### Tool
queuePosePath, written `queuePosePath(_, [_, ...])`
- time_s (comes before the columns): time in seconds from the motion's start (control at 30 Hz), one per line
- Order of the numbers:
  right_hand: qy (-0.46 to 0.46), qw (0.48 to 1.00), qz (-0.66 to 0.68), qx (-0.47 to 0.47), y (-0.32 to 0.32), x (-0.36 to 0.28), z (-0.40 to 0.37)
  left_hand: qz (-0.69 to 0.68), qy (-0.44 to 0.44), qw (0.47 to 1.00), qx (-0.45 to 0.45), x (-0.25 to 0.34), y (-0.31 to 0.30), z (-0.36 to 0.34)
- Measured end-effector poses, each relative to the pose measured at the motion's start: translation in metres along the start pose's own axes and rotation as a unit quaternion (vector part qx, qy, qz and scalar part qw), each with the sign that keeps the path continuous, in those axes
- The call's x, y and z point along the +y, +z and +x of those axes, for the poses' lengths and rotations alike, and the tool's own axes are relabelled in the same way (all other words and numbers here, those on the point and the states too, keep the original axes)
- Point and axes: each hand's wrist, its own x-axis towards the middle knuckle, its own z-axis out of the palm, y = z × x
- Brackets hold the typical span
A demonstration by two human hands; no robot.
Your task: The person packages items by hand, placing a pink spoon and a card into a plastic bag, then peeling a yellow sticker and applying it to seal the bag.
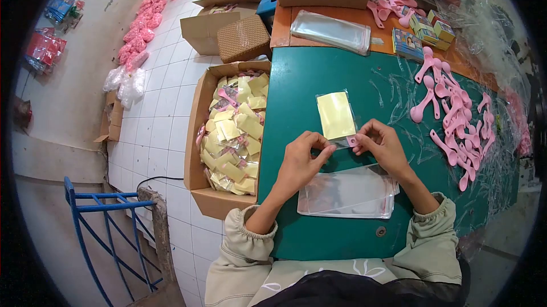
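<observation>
A clear plastic bag [351, 104] with a pale yellow card [335, 114] inside lies on the green tabletop in front of me. My left hand [306, 156] is closed, thumb and forefinger pinching at the bag's lower left edge. My right hand [383, 146] pinches at the lower right corner, where the end of a pink spoon [352, 141] shows at the bag's mouth; the rest of the spoon is hidden. Just below my hands lies a stack of flat clear bags [345, 194]. Loose pink spoons [456, 107] are heaped to the right.
On the left, a cardboard box [196, 184] holds many filled bags with yellow cards. The orange surface [280, 25] at the back carries a bundle of clear bags [330, 30], small boxes [407, 43] and more spoons. A blue metal frame [108, 207] stands at lower left.
</observation>
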Motion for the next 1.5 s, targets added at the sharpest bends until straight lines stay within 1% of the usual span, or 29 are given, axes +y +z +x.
queuePosePath(0.07, [-0.005,1.0,-0.006,0.017,0.001,0.001,0.0,-0.041,-0.003,0.999,-0.001,-0.004,0.002,0.001])
queuePosePath(0.17, [-0.012,0.999,-0.009,0.039,0.003,0.0,0.0,-0.068,-0.028,0.997,0.025,0.004,0.004,0.001])
queuePosePath(0.27, [-0.024,0.998,-0.017,0.051,0.003,0.002,0.001,-0.074,-0.027,0.997,0.023,0.002,0.005,0.001])
queuePosePath(0.37, [-0.029,0.998,-0.031,0.048,0.004,0.0,0.0,-0.076,-0.047,0.996,-0.018,-0.004,0.004,0.002])
queuePosePath(0.47, [-0.029,0.998,-0.046,0.039,0.006,-0.002,-0.001,-0.062,-0.01,0.998,0.006,0.0,0.006,0.0])
queuePosePath(0.53, [-0.028,0.998,-0.055,0.03,0.006,-0.002,-0.001,-0.072,-0.005,0.997,0.011,-0.004,0.006,0.0])
queuePosePath(0.57, [-0.022,0.995,-0.099,0.02,0.005,-0.006,-0.001,-0.078,-0.002,0.997,0.013,-0.005,0.005,0.0])
queuePosePath(0.63, [-0.009,0.982,-0.186,0.002,-0.002,-0.018,-0.002,-0.087,-0.034,0.996,0.001,0.0,-0.005,-0.004])
queuePosePath(0.67, [-0.082,0.956,-0.281,0.014,-0.011,-0.025,-0.001,-0.092,-0.049,0.995,-0.005,0.003,-0.013,-0.007])
queuePosePath(0.7, [-0.154,0.915,-0.372,0.027,-0.027,-0.033,0.002,-0.096,-0.017,0.995,0.007,0.004,-0.025,-0.011])
queuePosePath(0.73, [-0.222,0.86,-0.457,0.04,-0.047,-0.039,0.005,-0.107,0.007,0.993,0.051,0.005,-0.038,-0.018])
queuePosePath(0.8, [-0.229,0.759,-0.606,0.064,-0.103,-0.043,0.007,-0.083,0.005,0.989,0.121,-0.002,-0.073,-0.031])
queuePosePath(0.83, [-0.207,0.747,-0.626,0.085,-0.125,-0.046,0.008,-0.088,0.025,0.984,0.154,-0.011,-0.091,-0.036])
queuePosePath(0.87, [-0.184,0.735,-0.644,0.105,-0.143,-0.048,0.008,-0.053,-0.019,0.983,0.176,-0.022,-0.11,-0.043])
queuePosePath(0.9, [-0.191,0.728,-0.649,0.11,-0.16,-0.042,0.01,0.132,-0.015,0.962,0.239,-0.031,-0.124,-0.049])
queuePosePath(0.93, [-0.198,0.72,-0.655,0.116,-0.171,-0.034,0.014,0.26,0.039,0.92,0.291,-0.033,-0.134,-0.05])
queuePosePath(0.97, [-0.206,0.712,-0.66,0.123,-0.182,-0.026,0.018,0.312,0.039,0.896,0.314,-0.033,-0.135,-0.054])
queuePosePath(1.0, [-0.203,0.708,-0.665,0.126,-0.181,-0.029,0.016,0.363,0.038,0.868,0.335,-0.008,-0.132,-0.056])
queuePosePath(1.07, [-0.196,0.7,-0.674,0.131,-0.175,-0.038,0.011,0.303,0.079,0.913,0.261,0.027,-0.119,-0.049])
queuePosePath(1.1, [-0.217,0.717,-0.649,0.134,-0.177,-0.038,0.011,0.271,0.097,0.931,0.223,0.044,-0.109,-0.044])
queuePosePath(1.13, [-0.238,0.733,-0.623,0.137,-0.184,-0.039,0.011,0.202,0.146,0.955,0.158,0.061,-0.094,-0.037])
queuePosePath(1.17, [-0.26,0.747,-0.596,0.14,-0.189,-0.041,0.012,0.231,0.105,0.962,0.098,0.082,-0.076,-0.035])
queuePosePath(1.2, [-0.247,0.755,-0.589,0.148,-0.192,-0.044,0.01,0.257,0.199,0.945,0.044,0.07,-0.058,-0.022])
queuePosePath(1.27, [-0.219,0.771,-0.574,0.167,-0.195,-0.055,-0.001,0.279,0.183,0.941,-0.062,0.07,-0.014,-0.014])
queuePosePath(1.3, [-0.217,0.721,-0.632,0.185,-0.188,-0.066,-0.009,0.304,0.175,0.931,-0.103,0.067,0.006,-0.014])
queuePosePath(1.33, [-0.216,0.717,-0.631,0.203,-0.181,-0.075,-0.013,0.302,0.188,0.926,-0.124,0.054,0.024,-0.009])
queuePosePath(1.4, [-0.21,0.711,-0.627,0.241,-0.161,-0.088,-0.02,0.296,0.2,0.926,-0.12,0.033,0.046,-0.006])
queuePosePath(1.43, [-0.253,0.726,-0.594,0.235,-0.138,-0.101,-0.027,0.257,0.196,0.937,-0.13,0.027,0.049,-0.004])
queuePosePath(1.5, [-0.202,0.788,-0.536,0.227,-0.117,-0.115,-0.033,0.182,0.186,0.954,-0.147,0.02,0.05,0.0])
